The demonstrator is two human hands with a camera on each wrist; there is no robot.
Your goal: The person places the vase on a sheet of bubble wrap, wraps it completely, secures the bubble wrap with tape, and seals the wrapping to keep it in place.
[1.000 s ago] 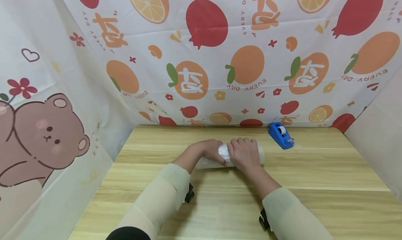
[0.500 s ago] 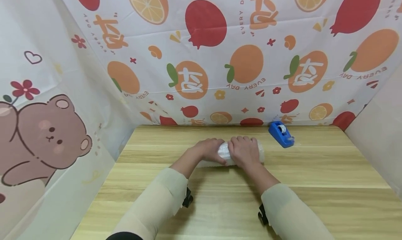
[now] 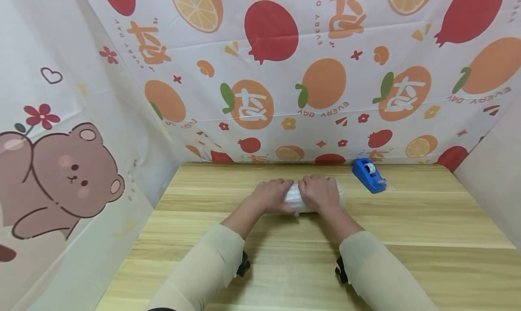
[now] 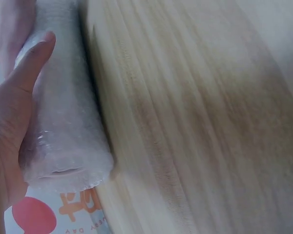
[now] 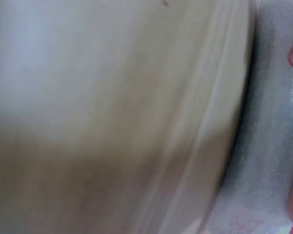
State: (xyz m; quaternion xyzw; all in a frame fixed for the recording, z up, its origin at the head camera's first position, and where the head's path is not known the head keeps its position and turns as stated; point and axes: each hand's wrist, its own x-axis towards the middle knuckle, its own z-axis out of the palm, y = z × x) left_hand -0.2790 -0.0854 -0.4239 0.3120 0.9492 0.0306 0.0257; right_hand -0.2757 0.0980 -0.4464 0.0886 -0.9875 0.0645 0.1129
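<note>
Both hands, left hand (image 3: 271, 195) and right hand (image 3: 321, 192), fingers curled over bubble-wrap roll (image 3: 294, 197) at frame centre; tape dispenser (image 3: 368, 175) to its right.

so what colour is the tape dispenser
Blue; the tape dispenser shows best in the head view.

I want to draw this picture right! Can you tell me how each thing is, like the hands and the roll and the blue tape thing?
bubble wrap roll: lying on its side on the table, gripped by both hands
left hand: wrapped over the roll
right hand: wrapped over the roll
tape dispenser: standing untouched
table: wooden
</note>
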